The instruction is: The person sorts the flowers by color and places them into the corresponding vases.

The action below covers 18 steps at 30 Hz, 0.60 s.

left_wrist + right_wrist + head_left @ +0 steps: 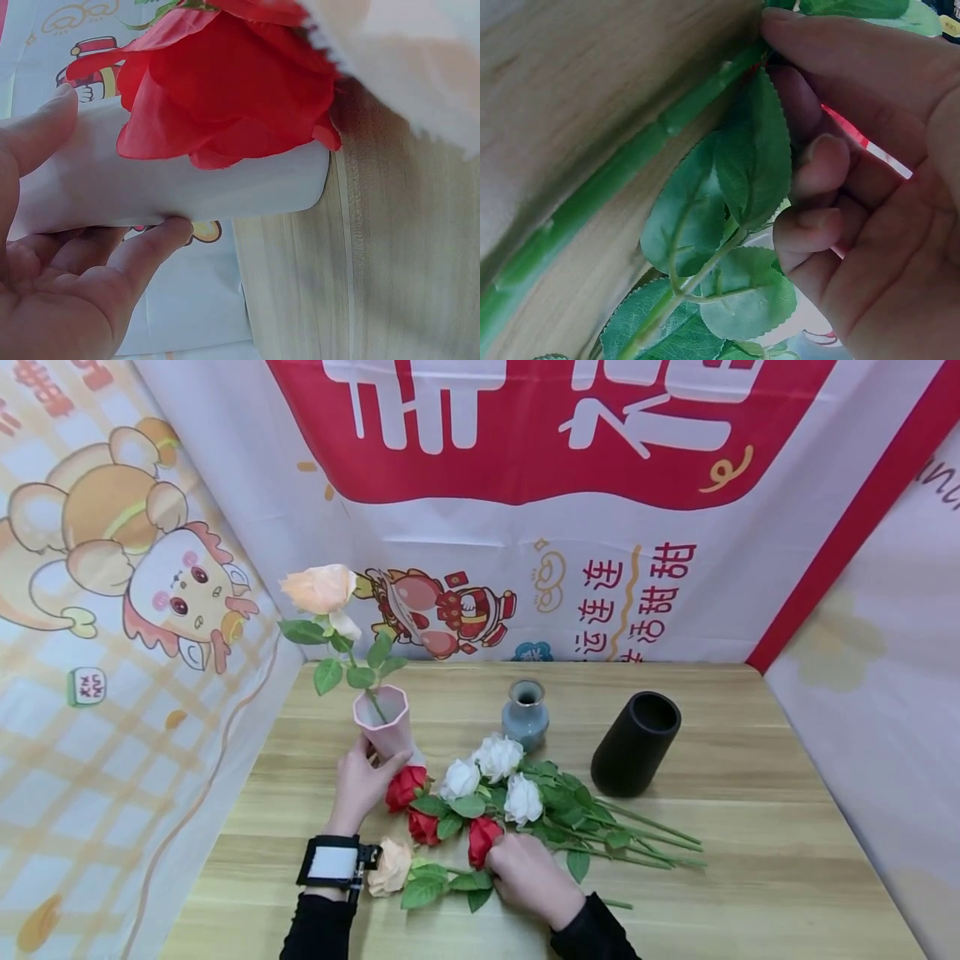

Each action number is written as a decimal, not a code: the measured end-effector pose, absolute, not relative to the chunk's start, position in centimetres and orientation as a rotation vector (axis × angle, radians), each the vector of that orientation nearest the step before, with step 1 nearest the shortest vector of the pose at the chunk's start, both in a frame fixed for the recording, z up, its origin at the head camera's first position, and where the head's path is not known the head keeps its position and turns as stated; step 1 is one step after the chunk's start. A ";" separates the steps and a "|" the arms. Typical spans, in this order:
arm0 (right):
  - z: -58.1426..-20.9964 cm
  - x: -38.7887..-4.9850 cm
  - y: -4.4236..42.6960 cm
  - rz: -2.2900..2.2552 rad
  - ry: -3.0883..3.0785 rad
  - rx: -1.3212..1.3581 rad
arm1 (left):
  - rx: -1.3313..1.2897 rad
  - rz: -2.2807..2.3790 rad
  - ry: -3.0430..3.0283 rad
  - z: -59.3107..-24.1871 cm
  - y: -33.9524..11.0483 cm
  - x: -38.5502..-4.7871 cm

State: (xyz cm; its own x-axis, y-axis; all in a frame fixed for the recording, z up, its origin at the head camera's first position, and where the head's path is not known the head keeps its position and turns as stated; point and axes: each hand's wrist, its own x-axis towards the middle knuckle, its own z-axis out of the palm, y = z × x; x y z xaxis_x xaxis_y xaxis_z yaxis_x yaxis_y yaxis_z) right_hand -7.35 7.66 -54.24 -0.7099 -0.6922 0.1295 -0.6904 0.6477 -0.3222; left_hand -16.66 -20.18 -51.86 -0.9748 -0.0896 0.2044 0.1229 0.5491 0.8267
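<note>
Pink vase [392, 737], holding one peach rose [318, 589], stands on the desk [780, 860], fingers of the left hand [365, 785] curled round it. Right hand [532, 872]: fingertips pinching a green stem [630, 165] beside a red rose [483, 840]. Advised: brace vase, spare petals.

From my end I'm seeing the pale pink faceted vase [392, 740] standing upright at the left, my left hand [365, 783] gripping it between thumb and fingers. One peach rose [320, 588] is rising from its mouth, leaning far and left, its green leaves spreading above the rim. Nearer and to the right, my right hand [532, 877] is pinching a slim green stem [630, 165] lying low; which bloom it is carrying, I'm not managing to tell. A red rose [483, 841] is resting just beside those fingers.
</note>
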 end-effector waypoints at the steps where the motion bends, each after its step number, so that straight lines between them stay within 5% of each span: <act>1: -54.3 -7.4 7.6 -0.546 2.857 -1.194 | -0.031 -1.397 -2.559 -51.8 -20.2 -16.7; 18: -54.7 -6.9 6.8 -0.360 2.924 -1.224 | -0.035 -1.394 -2.568 -51.5 -20.2 -16.8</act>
State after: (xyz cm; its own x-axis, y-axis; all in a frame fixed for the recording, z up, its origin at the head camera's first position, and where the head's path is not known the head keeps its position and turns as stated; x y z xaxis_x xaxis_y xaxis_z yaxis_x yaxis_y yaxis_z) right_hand -6.90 6.82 -54.67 -0.7044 -0.6976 0.1311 -0.7086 0.6800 -0.1882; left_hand -16.83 -20.18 -51.52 -0.9756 -0.0832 0.2031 0.1249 0.5502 0.8256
